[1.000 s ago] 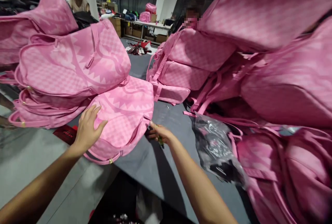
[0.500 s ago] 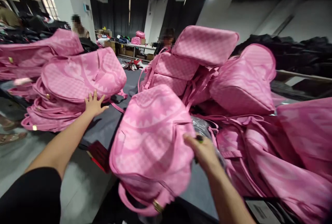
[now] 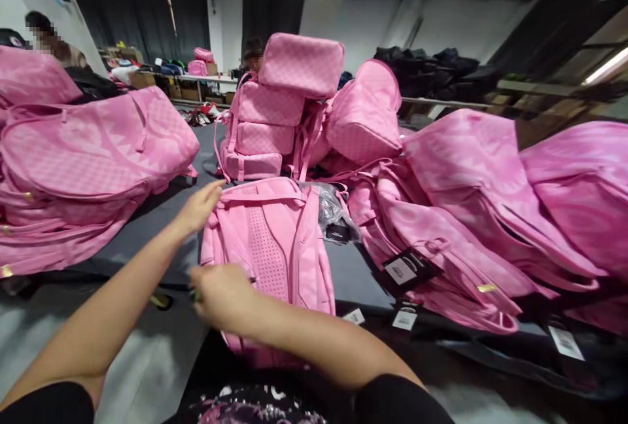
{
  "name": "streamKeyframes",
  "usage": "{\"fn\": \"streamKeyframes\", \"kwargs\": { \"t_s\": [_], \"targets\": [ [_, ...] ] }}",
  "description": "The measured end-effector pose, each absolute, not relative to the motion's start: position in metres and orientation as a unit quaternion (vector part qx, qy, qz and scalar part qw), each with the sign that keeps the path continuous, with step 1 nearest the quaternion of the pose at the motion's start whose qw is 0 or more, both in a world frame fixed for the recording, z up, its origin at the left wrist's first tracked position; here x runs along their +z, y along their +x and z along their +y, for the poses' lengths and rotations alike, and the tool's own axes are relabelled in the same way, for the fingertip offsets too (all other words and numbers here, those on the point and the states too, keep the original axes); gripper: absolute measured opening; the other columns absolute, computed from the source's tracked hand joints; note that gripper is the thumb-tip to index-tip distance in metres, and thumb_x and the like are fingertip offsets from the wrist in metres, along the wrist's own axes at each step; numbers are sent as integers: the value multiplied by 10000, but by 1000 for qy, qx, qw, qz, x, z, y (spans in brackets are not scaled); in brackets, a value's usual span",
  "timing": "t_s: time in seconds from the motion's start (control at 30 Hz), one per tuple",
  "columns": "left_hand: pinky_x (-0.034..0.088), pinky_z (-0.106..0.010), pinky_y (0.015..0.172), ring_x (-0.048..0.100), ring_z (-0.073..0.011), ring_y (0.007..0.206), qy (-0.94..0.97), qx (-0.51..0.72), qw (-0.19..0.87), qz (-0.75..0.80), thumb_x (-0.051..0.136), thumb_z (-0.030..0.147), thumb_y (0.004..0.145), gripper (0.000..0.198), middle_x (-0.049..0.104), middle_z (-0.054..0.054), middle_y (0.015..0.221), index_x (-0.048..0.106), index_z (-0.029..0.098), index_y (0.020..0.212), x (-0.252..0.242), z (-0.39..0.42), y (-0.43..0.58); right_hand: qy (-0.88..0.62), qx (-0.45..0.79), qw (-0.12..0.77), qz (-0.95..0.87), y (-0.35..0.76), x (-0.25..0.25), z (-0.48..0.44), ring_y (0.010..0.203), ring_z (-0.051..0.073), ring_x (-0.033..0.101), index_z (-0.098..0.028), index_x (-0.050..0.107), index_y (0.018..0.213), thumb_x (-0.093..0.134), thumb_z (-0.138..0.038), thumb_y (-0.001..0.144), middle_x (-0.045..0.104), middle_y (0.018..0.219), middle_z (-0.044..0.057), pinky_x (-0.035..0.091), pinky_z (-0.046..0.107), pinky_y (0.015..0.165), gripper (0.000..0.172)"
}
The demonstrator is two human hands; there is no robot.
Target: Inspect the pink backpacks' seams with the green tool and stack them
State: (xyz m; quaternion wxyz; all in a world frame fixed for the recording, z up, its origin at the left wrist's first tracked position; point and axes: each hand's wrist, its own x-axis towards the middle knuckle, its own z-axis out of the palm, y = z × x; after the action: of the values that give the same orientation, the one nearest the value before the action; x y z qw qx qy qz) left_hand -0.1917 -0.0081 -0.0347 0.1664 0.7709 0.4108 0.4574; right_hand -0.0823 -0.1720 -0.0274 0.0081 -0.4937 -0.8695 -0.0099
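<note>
A pink backpack (image 3: 267, 247) lies in front of me on the grey table, its perforated back panel and shoulder straps facing up. My left hand (image 3: 200, 207) is at its upper left corner, fingers closed on the edge. My right hand (image 3: 223, 296) is a closed fist, slightly blurred, over the backpack's left side. A small dark and green object (image 3: 195, 294) shows at the fist; its kind is mostly hidden. A clear plastic bag (image 3: 336, 211) lies beside the backpack's upper right corner.
Pink backpacks are piled on the left (image 3: 98, 149), stacked behind (image 3: 269, 110) and heaped on the right (image 3: 451, 214). Paper tags (image 3: 402, 270) hang from the right heap. A person (image 3: 53, 41) is at the far left, another (image 3: 252, 51) behind the stack.
The backpack has turned from its patterned front to its back panel. My left hand has come from the left pile to its corner; my right hand has crossed leftward. The view has swung right.
</note>
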Motion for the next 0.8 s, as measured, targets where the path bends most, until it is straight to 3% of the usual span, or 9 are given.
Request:
{"fn": "streamKeyframes", "kwargs": {
  "t_s": [0.1, 0.17, 0.23, 0.33, 0.43, 0.5, 0.67, 0.73, 0.8],
  "targets": [
    [441, -447, 1143, 517, -246, 1381, 780, 456, 141, 405, 188, 525, 1032, 658, 537, -163, 1486, 464, 114, 1465, -98, -56, -151, -604, -36, 1, -796, -37, -39, -174, 896, 253, 738, -139, 645, 1099, 521, -147, 931, 747, 996, 144, 555, 319, 697, 209],
    [354, -533, 1200, 397, -294, 1472, 800, 437, 115, 394, 300, 501, 1016, 626, 443, -179, 1558, 436, 118, 1492, -148, -88, -127, -664, -39, -18, -747, 6, -51, -177, 951, 252, 728, -114, 666, 1036, 497, -45, 912, 736, 1044, 168, 553, 319, 733, 221],
    [306, -616, 1203, 413, -350, 1455, 836, 398, 97, 366, 496, 458, 957, 539, 501, -149, 1521, 542, 196, 1426, -191, -117, -113, -732, -42, -34, -680, 55, -64, -187, 968, 250, 722, -96, 671, 1022, 492, -46, 930, 731, 1058, 184, 550, 329, 756, 208],
    [279, -697, 1175, 416, -403, 1440, 864, 369, 69, 336, 597, 353, 914, 497, 491, -157, 1526, 581, 219, 1393, -221, -141, -114, -818, -41, -40, -573, 119, -74, -208, 909, 310, 733, -59, 662, 1068, 492, -238, 996, 724, 1002, 256, 533, 371, 703, 257],
    [379, -587, 1166, 533, -323, 1353, 875, 372, 48, 305, 567, 347, 941, 434, 600, -153, 1419, 607, 202, 1349, -202, -135, -121, -832, -1, -23, -555, 145, -84, -221, 904, 278, 741, -150, 656, 1115, 579, -437, 961, 754, 955, 154, 504, 304, 674, 334],
    [397, -512, 1170, 546, -274, 1333, 873, 387, 33, 294, 534, 364, 964, 412, 627, -144, 1377, 606, 197, 1334, -168, -117, -116, -832, 8, -2, -555, 139, -98, -223, 916, 255, 738, -169, 618, 1166, 563, -442, 968, 756, 988, 119, 487, 286, 672, 341],
    [344, -623, 1140, 436, -366, 1414, 893, 314, -58, 317, 498, 402, 976, 502, 480, -247, 1493, 525, 129, 1397, -94, -79, -66, -842, 2, 44, -538, 114, -128, -231, 909, 272, 735, -115, 517, 1253, 454, -401, 1020, 731, 1052, 172, 444, 307, 648, 374],
    [455, -562, 1044, 540, -381, 1309, 933, 243, -73, 256, 597, 430, 916, 489, 569, -267, 1386, 613, 97, 1274, -94, -88, -52, -835, 24, 60, -547, 120, -133, -238, 932, 253, 733, -160, 524, 1254, 474, -447, 1013, 735, 1084, 132, 442, 292, 654, 379],
    [550, -418, 848, 689, -307, 1021, 964, 188, -70, 175, 656, 504, 862, 402, 720, -185, 1084, 703, 134, 1011, -102, -106, -49, -828, 32, 71, -555, 129, -136, -243, 954, 237, 728, -179, 541, 1244, 499, -467, 1004, 732, 1110, 107, 449, 280, 670, 377]
  ]
}}
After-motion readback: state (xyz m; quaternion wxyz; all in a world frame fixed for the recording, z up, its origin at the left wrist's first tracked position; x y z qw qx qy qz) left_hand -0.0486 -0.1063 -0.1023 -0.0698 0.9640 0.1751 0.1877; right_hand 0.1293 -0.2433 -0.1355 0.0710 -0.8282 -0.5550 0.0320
